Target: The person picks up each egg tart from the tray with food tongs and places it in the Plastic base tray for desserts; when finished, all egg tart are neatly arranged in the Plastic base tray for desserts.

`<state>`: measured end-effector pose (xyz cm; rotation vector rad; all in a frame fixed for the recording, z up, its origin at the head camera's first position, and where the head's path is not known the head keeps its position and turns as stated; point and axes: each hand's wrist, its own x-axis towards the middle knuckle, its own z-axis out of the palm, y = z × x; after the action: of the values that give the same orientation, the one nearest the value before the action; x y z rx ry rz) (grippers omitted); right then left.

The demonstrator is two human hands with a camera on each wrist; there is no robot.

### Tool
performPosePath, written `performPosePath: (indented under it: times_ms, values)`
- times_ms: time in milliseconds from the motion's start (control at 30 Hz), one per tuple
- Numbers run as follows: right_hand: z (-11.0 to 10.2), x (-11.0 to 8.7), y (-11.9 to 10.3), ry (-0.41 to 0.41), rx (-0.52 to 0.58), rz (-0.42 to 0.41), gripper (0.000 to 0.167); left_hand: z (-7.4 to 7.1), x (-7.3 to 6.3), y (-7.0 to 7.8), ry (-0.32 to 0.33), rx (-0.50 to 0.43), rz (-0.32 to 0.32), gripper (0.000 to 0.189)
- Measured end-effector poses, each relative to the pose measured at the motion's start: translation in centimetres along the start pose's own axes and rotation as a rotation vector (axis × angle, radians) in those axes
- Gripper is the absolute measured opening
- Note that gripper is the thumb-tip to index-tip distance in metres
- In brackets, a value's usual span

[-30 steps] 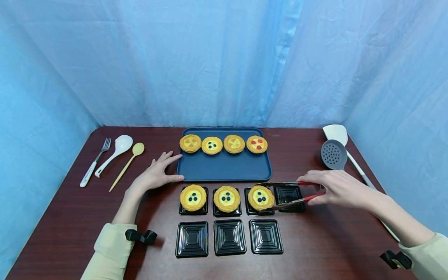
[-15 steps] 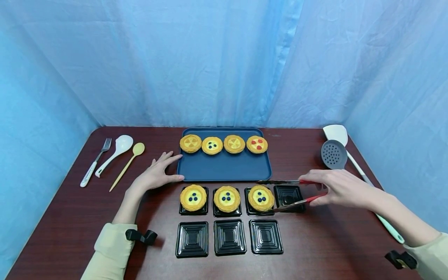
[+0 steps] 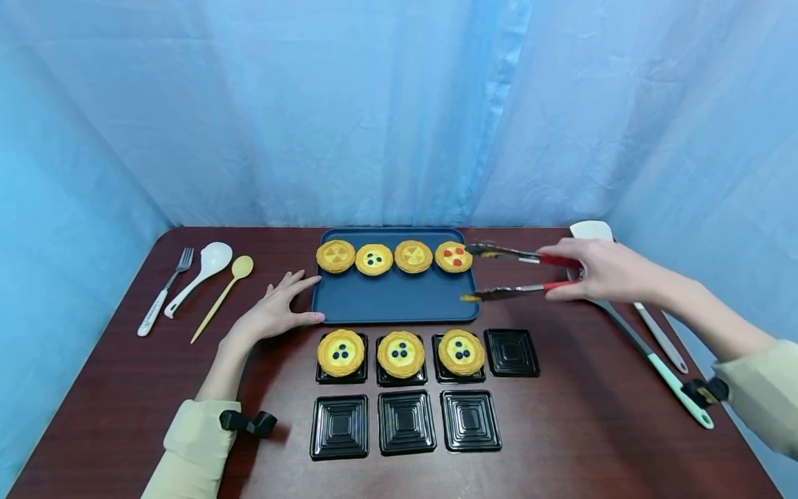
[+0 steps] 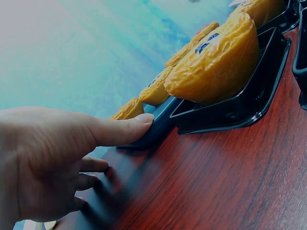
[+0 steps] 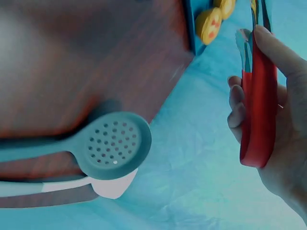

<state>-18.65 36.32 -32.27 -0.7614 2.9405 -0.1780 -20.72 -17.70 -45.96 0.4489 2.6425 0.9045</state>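
My right hand [image 3: 607,270] holds red-handled tongs [image 3: 511,292], their arms spread with nothing between them. The tongs' tips are over the right side of the blue tray [image 3: 393,303], close to a tart with red pieces on top [image 3: 454,258]. Beside it in the tray's row are a blueberry tart [image 3: 374,260] and two tarts with pale wedge toppings. My left hand [image 3: 271,315] touches the tray's left edge with thumb and fingertips, fingers spread. Before the tray, three blueberry tarts [image 3: 400,355] sit in black square plastic trays; another black tray [image 3: 511,352] holds nothing.
A front row has three bare black trays [image 3: 406,423]. On the left lie a fork [image 3: 163,294], a white ladle [image 3: 212,260] and a yellow spoon [image 3: 237,270]. A grey slotted spoon [image 5: 115,143] and a white turner [image 5: 113,188] lie on the right.
My right hand has lifted the tongs off the third blueberry tart, leaving it in its black tray, and carried them back towards the blue tray. The left hand stays at the tray's edge.
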Motion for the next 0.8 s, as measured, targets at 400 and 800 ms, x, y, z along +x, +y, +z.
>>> performPosePath:
  times_ms: [400,800]
  values:
    - [0.9,7.7,2.2,-0.055,-0.128,0.124,0.085,0.0,-0.1,0.1,0.005,-0.009,-0.003,0.084]
    - [2.0,10.2,1.3,-0.125,-0.153,0.09,0.083,-0.2,-0.4,-0.2,0.005,-0.021,-0.01,0.083]
